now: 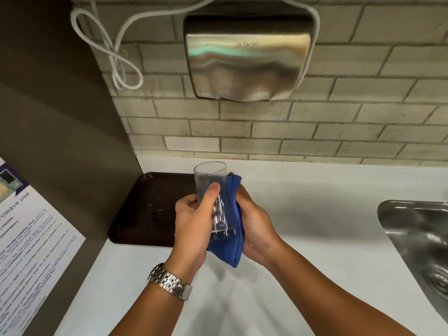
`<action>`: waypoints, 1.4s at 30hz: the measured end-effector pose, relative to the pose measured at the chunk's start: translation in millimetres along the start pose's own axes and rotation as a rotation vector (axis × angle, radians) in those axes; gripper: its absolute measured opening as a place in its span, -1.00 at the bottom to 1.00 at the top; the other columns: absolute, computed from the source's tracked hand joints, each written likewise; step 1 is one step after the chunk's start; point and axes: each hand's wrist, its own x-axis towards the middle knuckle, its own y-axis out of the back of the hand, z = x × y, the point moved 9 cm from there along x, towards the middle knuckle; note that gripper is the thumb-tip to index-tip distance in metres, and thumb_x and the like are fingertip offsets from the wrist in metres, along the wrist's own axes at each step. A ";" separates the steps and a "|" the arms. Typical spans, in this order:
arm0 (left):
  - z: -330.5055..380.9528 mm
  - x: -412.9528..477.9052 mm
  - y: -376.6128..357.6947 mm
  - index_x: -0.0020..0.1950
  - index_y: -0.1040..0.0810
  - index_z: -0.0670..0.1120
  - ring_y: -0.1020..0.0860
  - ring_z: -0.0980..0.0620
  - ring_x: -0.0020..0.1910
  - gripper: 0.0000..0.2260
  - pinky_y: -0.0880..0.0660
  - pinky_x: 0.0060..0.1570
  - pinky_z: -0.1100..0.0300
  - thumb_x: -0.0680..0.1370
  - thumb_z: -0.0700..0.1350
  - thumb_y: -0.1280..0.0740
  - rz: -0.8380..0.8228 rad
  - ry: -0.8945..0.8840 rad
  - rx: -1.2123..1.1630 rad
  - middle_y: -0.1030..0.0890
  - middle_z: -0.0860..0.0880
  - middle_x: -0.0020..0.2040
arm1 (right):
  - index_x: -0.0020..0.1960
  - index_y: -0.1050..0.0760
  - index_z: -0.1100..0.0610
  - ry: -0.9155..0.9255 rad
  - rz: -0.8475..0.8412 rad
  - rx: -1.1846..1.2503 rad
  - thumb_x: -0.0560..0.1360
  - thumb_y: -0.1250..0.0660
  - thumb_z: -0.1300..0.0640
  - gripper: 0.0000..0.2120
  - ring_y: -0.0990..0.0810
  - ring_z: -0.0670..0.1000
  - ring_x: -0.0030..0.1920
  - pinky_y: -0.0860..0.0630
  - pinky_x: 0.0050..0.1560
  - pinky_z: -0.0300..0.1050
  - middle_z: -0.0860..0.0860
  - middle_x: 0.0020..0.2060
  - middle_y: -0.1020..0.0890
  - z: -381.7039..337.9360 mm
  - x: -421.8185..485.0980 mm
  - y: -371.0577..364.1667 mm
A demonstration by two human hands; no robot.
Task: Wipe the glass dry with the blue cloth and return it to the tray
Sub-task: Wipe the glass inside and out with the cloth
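A clear drinking glass (pixel 210 177) is held above the white counter, its open mouth pointing away from me. My left hand (pixel 192 226) grips its side, thumb across the front. My right hand (pixel 254 229) presses a folded blue cloth (pixel 234 214) against the glass's right side and base. The dark brown tray (pixel 145 209) lies flat on the counter just left of and behind my hands, with nothing on its visible part.
A steel sink (pixel 417 238) sits at the right edge. A metal hand dryer (pixel 247 59) with a white cable hangs on the brick wall ahead. A brown side panel with a printed notice (pixel 29 238) stands at the left. White counter (pixel 315 202) stretches between tray and sink.
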 end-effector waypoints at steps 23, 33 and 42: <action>2.9 1.8 4.6 0.29 -0.69 -0.11 -0.86 -0.06 -0.01 -0.58 -0.75 -0.18 0.14 0.58 0.16 -0.56 -0.067 0.048 -0.018 -0.87 -0.09 0.01 | 0.64 -0.34 -0.26 0.125 0.031 -0.188 0.75 -0.22 -0.03 -0.53 -0.76 0.04 0.28 -0.68 0.27 -0.02 -0.09 0.31 -0.75 -9.2 4.8 -8.6; 3.7 -3.8 -1.6 0.26 -0.80 -0.06 -0.85 -0.14 0.09 -0.63 -0.74 0.11 -0.06 0.65 0.19 -0.49 -0.128 0.070 -0.041 -0.86 -0.15 0.10 | 0.45 -0.61 -0.05 0.031 0.072 -0.126 0.76 -0.21 -0.12 -0.64 -0.79 0.10 0.17 -0.71 0.12 -0.03 0.09 0.20 -0.79 4.1 -0.1 -5.3; -3.9 2.8 2.2 0.32 -0.74 -0.04 -0.83 -0.16 0.13 -0.46 -0.75 0.17 -0.14 0.53 0.32 -0.46 -0.112 0.033 -0.021 -0.84 -0.17 0.16 | 0.38 -0.68 0.08 -0.044 0.121 -0.027 0.71 -0.30 -0.14 -0.59 -0.80 0.10 0.11 -0.71 0.08 -0.03 0.12 0.17 -0.79 16.5 -5.7 0.8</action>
